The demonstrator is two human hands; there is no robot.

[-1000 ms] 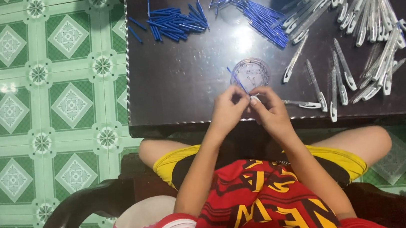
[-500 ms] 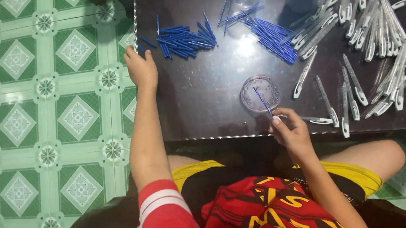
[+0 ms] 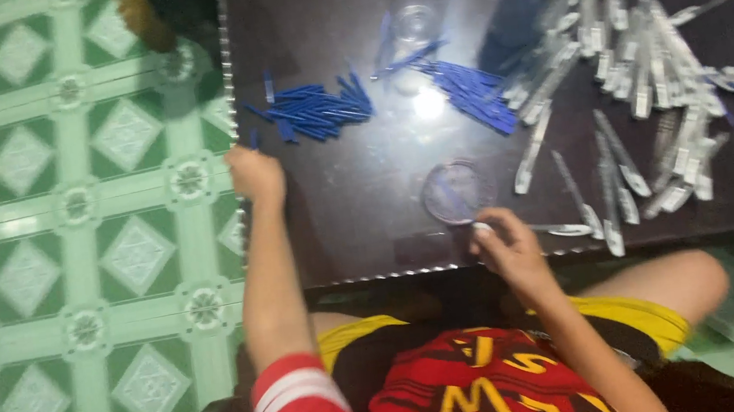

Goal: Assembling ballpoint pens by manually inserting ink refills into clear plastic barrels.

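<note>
Both hands are over a dark glossy table point(image 3: 360, 225), and they are well apart from each other. The left hand point(image 3: 255, 174) is stretched out to the left edge of the table, with its fingers curled in; the picture is blurred there, so I cannot tell if it pinches anything. It is near a loose heap of blue pen refills point(image 3: 312, 112), which lies on the far left part of the table. The right hand point(image 3: 506, 246) is at the near edge of the table, and its fingers pinch one clear pen barrel point(image 3: 560, 229) that lies flat and points to the right. Just beside this hand, on the far side, stands a small round clear cup point(image 3: 455, 192). A second heap of blue refills point(image 3: 469, 91) lies farther away, near the middle. On the right part of the table many clear pen barrels point(image 3: 654, 85) are scattered. Left of the table is a floor of green patterned tiles point(image 3: 77, 218).
</note>
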